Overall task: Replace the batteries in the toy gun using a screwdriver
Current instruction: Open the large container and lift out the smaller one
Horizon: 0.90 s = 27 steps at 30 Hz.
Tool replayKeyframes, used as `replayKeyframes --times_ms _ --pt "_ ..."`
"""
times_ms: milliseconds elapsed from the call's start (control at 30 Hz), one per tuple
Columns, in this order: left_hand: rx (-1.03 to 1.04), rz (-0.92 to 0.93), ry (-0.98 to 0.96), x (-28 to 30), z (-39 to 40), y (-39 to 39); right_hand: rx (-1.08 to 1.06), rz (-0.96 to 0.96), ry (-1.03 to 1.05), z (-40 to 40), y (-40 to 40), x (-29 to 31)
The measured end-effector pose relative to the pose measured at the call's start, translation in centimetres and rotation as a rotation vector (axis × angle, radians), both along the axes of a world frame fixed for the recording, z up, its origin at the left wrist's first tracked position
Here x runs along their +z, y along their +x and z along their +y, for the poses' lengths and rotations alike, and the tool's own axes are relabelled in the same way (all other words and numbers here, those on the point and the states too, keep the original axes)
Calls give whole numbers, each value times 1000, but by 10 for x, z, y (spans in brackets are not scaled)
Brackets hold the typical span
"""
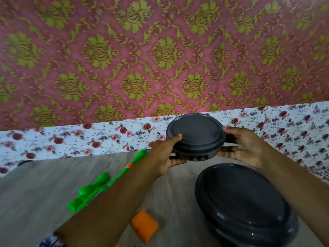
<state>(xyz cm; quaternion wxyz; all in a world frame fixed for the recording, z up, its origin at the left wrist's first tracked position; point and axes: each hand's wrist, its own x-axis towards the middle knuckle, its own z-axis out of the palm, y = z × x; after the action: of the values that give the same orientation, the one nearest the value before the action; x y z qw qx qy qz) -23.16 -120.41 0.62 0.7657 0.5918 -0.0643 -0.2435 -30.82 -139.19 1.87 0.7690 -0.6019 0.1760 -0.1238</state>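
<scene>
**Both hands on a dark container, toy gun parked off to the left**

Closest to the lens: big dark round dish (245, 202) on the grey table (35, 193), lower right, sitting under the right forearm. Orange block (144, 226) just left of it, blurry, can't tell what it is exactly. Green toy gun (99, 186) lying flat on the table, barrel angled up and to the right, orange band near the muzzle, partly hidden behind the left forearm. Not touched by either hand.

Further back, small dark round container (195, 136) lifted off the table, lid side tilted toward the camera. Left hand (165, 154) gripping its left edge, thumb on top, fingers curled underneath. Right hand (243, 145) gripping the right edge the same way. Floral cloth (89, 138) behind, pink and gold patterned wall (160, 50) above.
</scene>
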Motion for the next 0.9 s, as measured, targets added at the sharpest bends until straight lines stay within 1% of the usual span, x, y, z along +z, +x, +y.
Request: replayKeyframes --times_ms 133,233,333,500,600,767,900 --pt "-27 88 26 -15 -51 31 -2 64 13 -48 27 -12" --pt "-47 88 78 -34 -76 48 41 145 2 -75 36 -28" --pt "-44 77 125 -50 -91 60 31 170 25 -91 39 -44" --pt "-33 111 184 -61 -102 63 -10 131 12 -99 42 -62" --pt "-33 106 205 -59 -104 59 -12 156 -27 -97 41 -67" --pt "-2 109 150 -58 -103 51 -30 174 -8 -94 36 -69" --pt "25 99 125 -55 -93 41 -60 274 -129 -85 24 -56"
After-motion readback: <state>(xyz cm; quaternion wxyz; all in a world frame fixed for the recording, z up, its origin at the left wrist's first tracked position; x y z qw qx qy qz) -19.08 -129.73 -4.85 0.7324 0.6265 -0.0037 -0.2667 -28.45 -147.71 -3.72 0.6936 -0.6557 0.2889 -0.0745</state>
